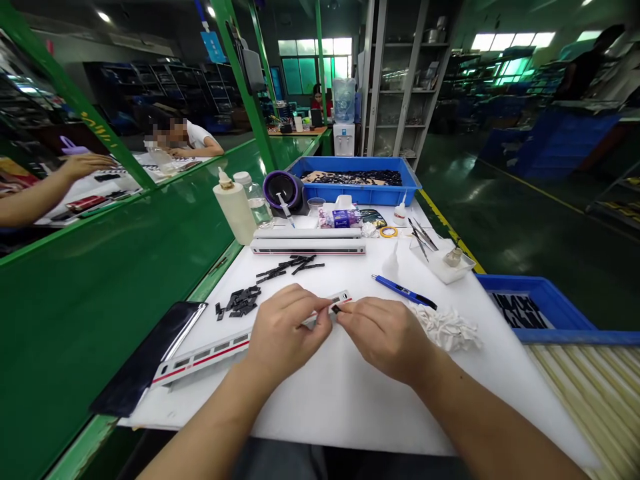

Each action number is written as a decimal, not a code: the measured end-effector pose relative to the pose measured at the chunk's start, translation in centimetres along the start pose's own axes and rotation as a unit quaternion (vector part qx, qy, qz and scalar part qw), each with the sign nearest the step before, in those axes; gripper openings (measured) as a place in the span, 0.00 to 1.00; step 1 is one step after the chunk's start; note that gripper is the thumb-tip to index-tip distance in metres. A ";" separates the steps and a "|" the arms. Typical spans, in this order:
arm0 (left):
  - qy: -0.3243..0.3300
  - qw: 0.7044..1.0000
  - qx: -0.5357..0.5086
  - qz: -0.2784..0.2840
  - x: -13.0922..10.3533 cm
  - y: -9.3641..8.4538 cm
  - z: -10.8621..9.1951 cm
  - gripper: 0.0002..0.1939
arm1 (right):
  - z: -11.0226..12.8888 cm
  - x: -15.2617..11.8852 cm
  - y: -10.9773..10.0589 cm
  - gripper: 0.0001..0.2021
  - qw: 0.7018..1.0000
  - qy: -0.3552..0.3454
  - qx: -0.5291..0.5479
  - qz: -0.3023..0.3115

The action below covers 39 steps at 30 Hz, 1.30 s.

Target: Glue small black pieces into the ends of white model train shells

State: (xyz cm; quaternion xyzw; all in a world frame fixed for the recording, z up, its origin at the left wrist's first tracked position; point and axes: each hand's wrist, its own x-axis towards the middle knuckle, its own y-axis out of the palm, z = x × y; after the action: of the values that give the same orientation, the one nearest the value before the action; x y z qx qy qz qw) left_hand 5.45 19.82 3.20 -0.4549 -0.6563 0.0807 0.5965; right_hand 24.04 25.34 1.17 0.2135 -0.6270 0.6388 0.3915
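Observation:
A long white model train car shell (215, 355), with a red stripe and a row of windows, slants across the table and passes behind my left hand (290, 328). That hand is closed around the shell, its thumb and index finger near the far end; the palm side is hidden. My right hand (387, 333) pinches a small black piece (335, 309) at the shell's near edge, just right of the left fingertips. Left of my hands lies a pile of small black pieces (243, 301). Longer black strips (280, 270) are scattered behind it.
Behind stand more white train shells (307, 245), a bottle (236, 210) and a blue bin (360, 193). On the right lie a blue pen-like tool (404, 291), crumpled white tissue (447, 329), tweezers (423, 235) and a small tray (453, 267). A green partition (125, 287) borders the left.

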 end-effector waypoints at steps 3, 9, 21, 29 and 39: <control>-0.074 0.996 0.048 0.016 -0.1 -1.1 0.5 0.08 | -1.1 0.1 -0.7 0.07 0.992 0.114 0.061 -0.012; 0.060 0.969 0.102 0.219 -1.0 -0.9 -0.2 0.08 | -2.4 0.2 -1.5 0.04 0.922 0.334 0.180 0.073; -0.156 0.952 0.238 0.110 -14.1 -13.0 5.1 0.31 | -1.1 0.3 -0.6 0.07 0.913 0.290 0.247 0.143; -0.238 0.945 0.198 0.107 -17.4 -12.6 6.4 0.30 | 10.2 6.0 5.7 0.10 0.973 0.043 0.177 0.144; -0.291 0.946 0.083 0.119 -16.1 -13.7 7.1 0.25 | 15.1 8.0 16.2 0.08 0.989 0.010 0.023 0.145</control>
State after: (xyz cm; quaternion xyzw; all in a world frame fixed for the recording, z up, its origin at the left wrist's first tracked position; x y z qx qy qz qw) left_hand -9.53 3.96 -1.28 -0.4355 -0.7333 0.3340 0.4013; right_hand 3.47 14.08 -1.16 0.1231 -0.6327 0.7049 0.2959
